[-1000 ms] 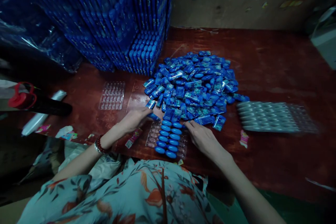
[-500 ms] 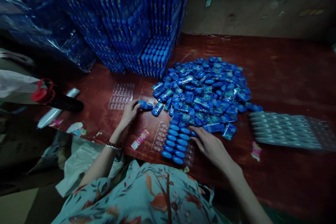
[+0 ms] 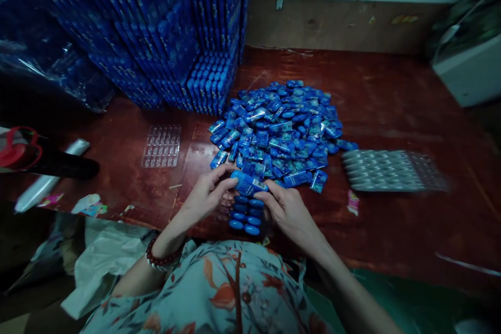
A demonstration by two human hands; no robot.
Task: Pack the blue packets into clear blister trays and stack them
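A small oblong blue packet point(image 3: 249, 184), glossy with pale print, sits at the centre of the frame, pinched at its two ends between both hands. The left hand point(image 3: 203, 197) comes in from the lower left, thumb and fingertips closed on the packet's left end, wrist bent upward, a band of dark red beads point(image 3: 161, 259) around it. The right hand point(image 3: 287, 210) comes from the lower right, fingers curled and closed on the packet's right end, bare forearm running down to the bottom edge.

Just below the packet lies a clear moulded blister tray point(image 3: 226, 205), its right columns filled with rounded blue packets point(image 3: 246, 215) in neat rows, its left pockets bare and glinting. Above the hands spreads a loose pile of blue packets point(image 3: 279, 130), shiny and jumbled at all angles. A second clear tray point(image 3: 162, 145) lies flat left of centre. A flat stack of silvery ribbed trays point(image 3: 391, 169) lies at the right of the frame, blurred at its far end.

The upper left is taken by tall leaning stacks of filled blue trays point(image 3: 172, 26), some under crinkled clear film. The table point(image 3: 399, 104) is dark red-brown wood, scuffed and worn, with scraps of paper near its front edge. A pale wall with a brown lower band runs along the top. A floral teal garment point(image 3: 219, 292) fills the bottom of the frame
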